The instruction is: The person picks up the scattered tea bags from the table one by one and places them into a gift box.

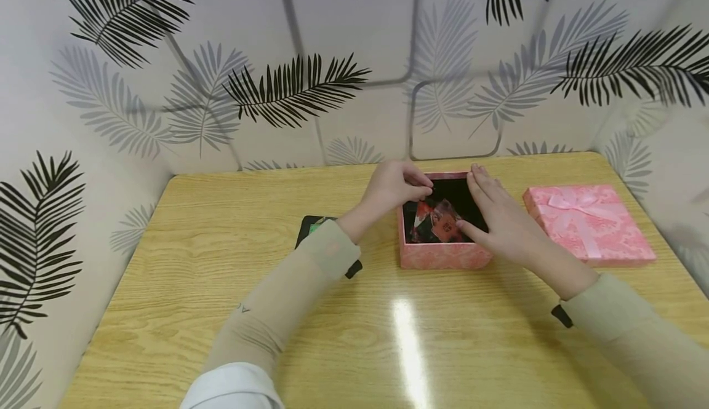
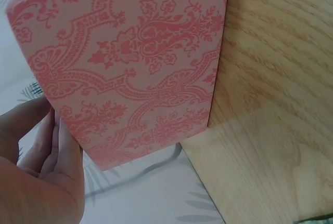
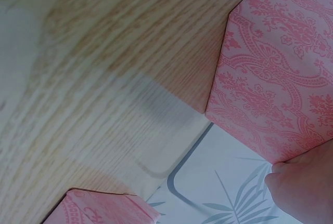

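A pink patterned box (image 1: 443, 255), its top off, stands toward the back of the table. Inside its dark interior lie small red-and-black packets (image 1: 445, 221) with a clear, shiny look. My left hand (image 1: 392, 186) reaches over the box's left rim, thumb and fingertips drawn together just inside. I cannot tell whether a thing is between them. My right hand (image 1: 501, 221) lies along the right rim with straight fingers, thumb pointing inward over the packets. In the left wrist view, the left hand (image 2: 44, 167) is at the box's edge; the right wrist view shows the right hand (image 3: 304, 187) at its rim.
A pink lid (image 1: 587, 221) with a ribbon bow lies on the wooden table (image 1: 221, 237), right of the box. A black object with a green part (image 1: 307, 227) is partly hidden by the left forearm. The patterned wall (image 1: 354, 34) rises behind the table.
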Available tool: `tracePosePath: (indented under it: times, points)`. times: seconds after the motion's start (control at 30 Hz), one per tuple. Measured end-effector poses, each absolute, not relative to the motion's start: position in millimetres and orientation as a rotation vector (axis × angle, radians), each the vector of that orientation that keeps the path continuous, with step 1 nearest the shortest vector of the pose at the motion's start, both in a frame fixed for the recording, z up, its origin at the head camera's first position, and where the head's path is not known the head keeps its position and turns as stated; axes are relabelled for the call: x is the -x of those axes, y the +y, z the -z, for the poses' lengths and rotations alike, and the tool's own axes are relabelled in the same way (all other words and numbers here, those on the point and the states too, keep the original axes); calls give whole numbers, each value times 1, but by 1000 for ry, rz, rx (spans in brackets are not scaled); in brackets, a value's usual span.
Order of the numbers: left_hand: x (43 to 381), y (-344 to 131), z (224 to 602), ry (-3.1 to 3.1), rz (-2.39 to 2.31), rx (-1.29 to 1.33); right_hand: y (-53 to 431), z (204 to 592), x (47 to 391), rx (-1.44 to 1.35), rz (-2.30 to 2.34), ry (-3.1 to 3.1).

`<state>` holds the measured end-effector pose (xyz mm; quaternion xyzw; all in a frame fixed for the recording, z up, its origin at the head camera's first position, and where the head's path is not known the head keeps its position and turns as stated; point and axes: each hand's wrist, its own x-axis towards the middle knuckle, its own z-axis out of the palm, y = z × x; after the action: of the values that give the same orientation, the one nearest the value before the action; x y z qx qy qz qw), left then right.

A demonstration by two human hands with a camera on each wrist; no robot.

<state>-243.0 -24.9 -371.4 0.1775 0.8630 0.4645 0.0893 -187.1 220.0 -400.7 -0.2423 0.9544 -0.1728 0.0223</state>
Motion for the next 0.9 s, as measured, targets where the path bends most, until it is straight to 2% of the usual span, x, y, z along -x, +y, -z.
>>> tracePosePath:
  times: [0.47, 0.9]
  points:
    - [242, -48, 367, 2435, -1531, -336, 221, 405, 187, 773, 540, 2971]
    - [243, -91, 374, 2376, -1649, -177, 221, 405, 188, 774, 541, 2970]
